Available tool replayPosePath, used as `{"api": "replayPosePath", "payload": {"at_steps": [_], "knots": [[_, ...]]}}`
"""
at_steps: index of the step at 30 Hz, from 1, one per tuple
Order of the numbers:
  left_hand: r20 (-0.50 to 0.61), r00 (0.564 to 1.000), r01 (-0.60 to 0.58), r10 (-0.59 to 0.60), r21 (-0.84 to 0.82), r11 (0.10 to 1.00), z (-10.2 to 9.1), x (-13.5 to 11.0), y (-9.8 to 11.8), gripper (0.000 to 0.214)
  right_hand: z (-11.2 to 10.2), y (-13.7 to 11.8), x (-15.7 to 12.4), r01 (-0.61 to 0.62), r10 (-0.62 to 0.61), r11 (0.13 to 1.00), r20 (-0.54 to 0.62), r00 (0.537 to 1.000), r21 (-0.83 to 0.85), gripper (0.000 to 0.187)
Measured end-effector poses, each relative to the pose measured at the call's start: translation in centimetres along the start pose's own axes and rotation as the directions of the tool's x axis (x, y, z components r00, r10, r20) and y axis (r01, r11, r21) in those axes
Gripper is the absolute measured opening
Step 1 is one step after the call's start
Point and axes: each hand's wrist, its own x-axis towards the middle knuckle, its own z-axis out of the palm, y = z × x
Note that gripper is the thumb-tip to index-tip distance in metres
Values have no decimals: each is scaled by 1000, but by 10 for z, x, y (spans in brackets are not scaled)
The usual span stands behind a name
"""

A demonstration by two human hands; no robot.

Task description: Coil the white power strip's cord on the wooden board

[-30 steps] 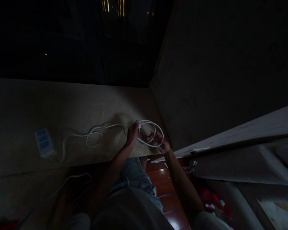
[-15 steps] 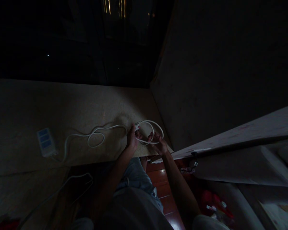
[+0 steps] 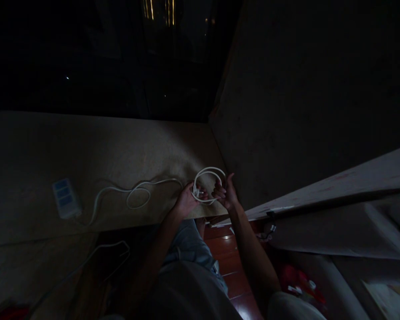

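A white power cord (image 3: 209,169) is looped into a small coil between my two hands above the ledge. My left hand (image 3: 188,200) grips the coil's left side, with the plug (image 3: 196,191) at its fingers. On the coil's right side, the fingers of my right hand (image 3: 227,194) curl around the cord, its thumb raised. From my left hand the cord runs left over the ledge, with one loose loop, to a white power strip (image 3: 66,199) with blue socket faces.
The pale ledge (image 3: 113,146) meets a dark wall (image 3: 303,102) on the right and a dark window behind. A thin white wire (image 3: 96,250) hangs at the lower left. Below are a reddish floor (image 3: 231,271), a grey cushioned seat (image 3: 326,229) and red items (image 3: 296,282).
Both hands have shifted slightly right with the coil, which is now rounder and tighter. My right thumb has lifted, and the loose cord on the ledge has slid a little right.
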Motion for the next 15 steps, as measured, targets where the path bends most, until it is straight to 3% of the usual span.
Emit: {"api": "replayPosePath", "payload": {"at_steps": [4,9,15], "knots": [[87,996,-17,15,19,1000,-4,0,-5,47,2,-9,-2,-108,107,993,-14,994,-56,63],[41,994,-100,97,64,993,-8,4,-8,27,5,-23,-3,-222,223,967,-11,975,-123,62],[120,993,-19,8,93,996,-3,-3,-8,27,8,-38,-1,-314,321,934,15,947,-170,62]]}}
